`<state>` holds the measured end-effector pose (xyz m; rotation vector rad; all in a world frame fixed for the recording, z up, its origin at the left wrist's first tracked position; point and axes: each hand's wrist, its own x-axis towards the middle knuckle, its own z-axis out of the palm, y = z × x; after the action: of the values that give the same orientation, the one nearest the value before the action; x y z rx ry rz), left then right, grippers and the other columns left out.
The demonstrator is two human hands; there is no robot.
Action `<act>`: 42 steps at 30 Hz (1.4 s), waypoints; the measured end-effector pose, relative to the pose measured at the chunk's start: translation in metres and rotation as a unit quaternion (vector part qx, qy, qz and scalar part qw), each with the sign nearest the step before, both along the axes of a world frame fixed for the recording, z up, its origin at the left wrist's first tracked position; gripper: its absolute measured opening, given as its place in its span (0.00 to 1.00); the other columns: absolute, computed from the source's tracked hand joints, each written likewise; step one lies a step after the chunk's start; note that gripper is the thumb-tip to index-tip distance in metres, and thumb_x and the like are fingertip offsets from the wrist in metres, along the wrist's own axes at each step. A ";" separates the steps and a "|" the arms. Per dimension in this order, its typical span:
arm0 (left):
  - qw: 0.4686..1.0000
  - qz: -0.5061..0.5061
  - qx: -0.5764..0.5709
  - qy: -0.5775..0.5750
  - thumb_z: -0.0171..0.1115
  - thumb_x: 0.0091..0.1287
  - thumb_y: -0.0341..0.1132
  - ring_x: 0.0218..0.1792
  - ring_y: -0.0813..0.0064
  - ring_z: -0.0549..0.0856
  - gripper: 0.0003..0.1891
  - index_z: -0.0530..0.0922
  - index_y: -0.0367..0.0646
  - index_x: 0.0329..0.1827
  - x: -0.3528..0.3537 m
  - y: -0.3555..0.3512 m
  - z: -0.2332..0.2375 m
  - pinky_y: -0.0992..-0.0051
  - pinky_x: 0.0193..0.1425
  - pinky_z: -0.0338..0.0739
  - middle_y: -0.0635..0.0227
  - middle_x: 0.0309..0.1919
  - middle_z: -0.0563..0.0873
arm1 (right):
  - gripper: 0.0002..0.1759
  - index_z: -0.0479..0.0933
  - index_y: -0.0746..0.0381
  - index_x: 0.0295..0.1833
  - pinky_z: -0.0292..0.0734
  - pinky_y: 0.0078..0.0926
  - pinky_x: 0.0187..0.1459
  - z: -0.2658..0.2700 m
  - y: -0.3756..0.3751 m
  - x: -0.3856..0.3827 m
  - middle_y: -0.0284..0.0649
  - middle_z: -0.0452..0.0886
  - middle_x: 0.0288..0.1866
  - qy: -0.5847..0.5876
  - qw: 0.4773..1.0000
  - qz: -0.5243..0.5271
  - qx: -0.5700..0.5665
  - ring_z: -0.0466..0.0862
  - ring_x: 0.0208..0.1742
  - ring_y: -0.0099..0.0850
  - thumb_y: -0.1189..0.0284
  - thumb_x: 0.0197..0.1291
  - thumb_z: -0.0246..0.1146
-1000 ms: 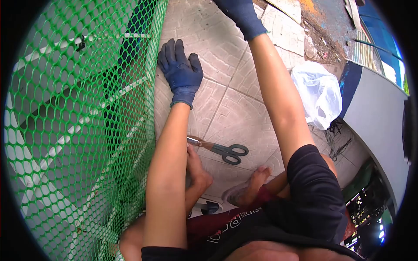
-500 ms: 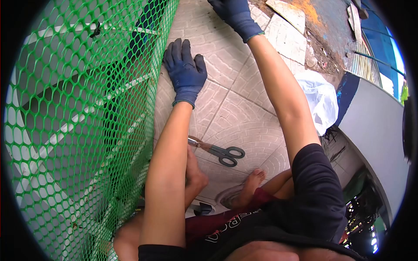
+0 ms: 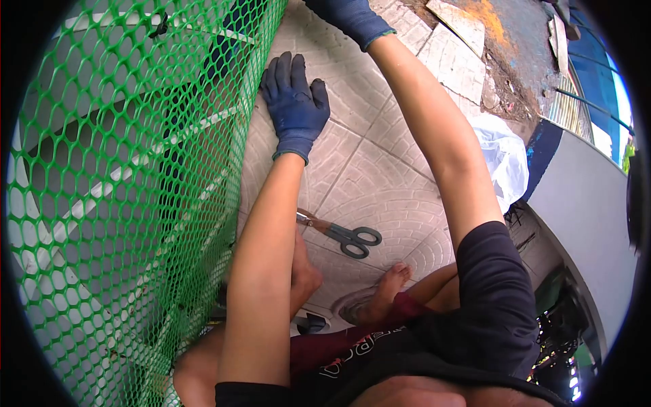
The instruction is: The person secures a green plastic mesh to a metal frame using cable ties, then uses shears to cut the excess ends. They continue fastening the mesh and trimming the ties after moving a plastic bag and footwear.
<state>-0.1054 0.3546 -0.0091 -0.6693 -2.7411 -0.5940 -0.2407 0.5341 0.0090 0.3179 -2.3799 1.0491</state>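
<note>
My left hand [image 3: 296,112], in a dark blue work glove, lies with fingers stretched out on the patterned floor tiles [image 3: 366,169]. Its fingertips are close beside the lower edge of a green plastic mesh [image 3: 203,271], which stands along the left of the view. At the top edge is my right hand [image 3: 349,19], gloved the same way; the picture's border cuts off its fingers, so what they touch is hidden. A pair of scissors [image 3: 352,241] with dark grey handles lies on the tiles by my feet, its blades partly behind my left forearm.
Behind the mesh run white bars [image 3: 112,178]. A white plastic bag [image 3: 507,163] sits beyond my right elbow. Broken tile pieces [image 3: 451,57] and dirt lie at the upper right. A low grey wall [image 3: 576,183] curves along the right.
My right hand has moved left along the top of the view, toward the mesh. My left hand appears slightly higher and further right, still with fingers stretched out. The scissors stay put.
</note>
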 end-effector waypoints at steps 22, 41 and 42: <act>0.999 0.034 0.008 -0.028 0.58 0.66 0.44 0.71 0.42 0.65 0.30 0.70 0.34 0.67 0.002 0.000 0.004 0.45 0.76 0.56 0.46 0.72 0.67 | 0.14 0.77 0.66 0.57 0.85 0.32 0.47 -0.004 -0.012 0.008 0.43 0.85 0.46 -0.245 0.734 0.040 -0.632 0.86 0.42 0.33 0.69 0.73 0.59; 0.998 0.047 0.016 -0.024 0.59 0.65 0.46 0.72 0.46 0.65 0.30 0.71 0.36 0.67 0.001 -0.002 -0.002 0.45 0.76 0.56 0.50 0.71 0.68 | 0.21 0.73 0.66 0.66 0.81 0.28 0.48 -0.008 0.011 0.004 0.39 0.85 0.47 -0.267 0.784 0.108 -0.550 0.84 0.43 0.28 0.65 0.75 0.57; 0.999 0.046 0.019 -0.019 0.59 0.65 0.46 0.72 0.47 0.65 0.30 0.71 0.36 0.66 0.001 -0.002 -0.002 0.45 0.76 0.56 0.50 0.71 0.69 | 0.22 0.73 0.66 0.67 0.81 0.28 0.49 -0.007 0.013 0.002 0.40 0.85 0.47 -0.258 0.819 0.122 -0.498 0.84 0.43 0.28 0.65 0.75 0.57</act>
<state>-0.1044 0.3527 -0.0111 -0.5264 -2.7699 -0.6421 -0.2389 0.5471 0.0022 -0.0798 -1.8212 2.5682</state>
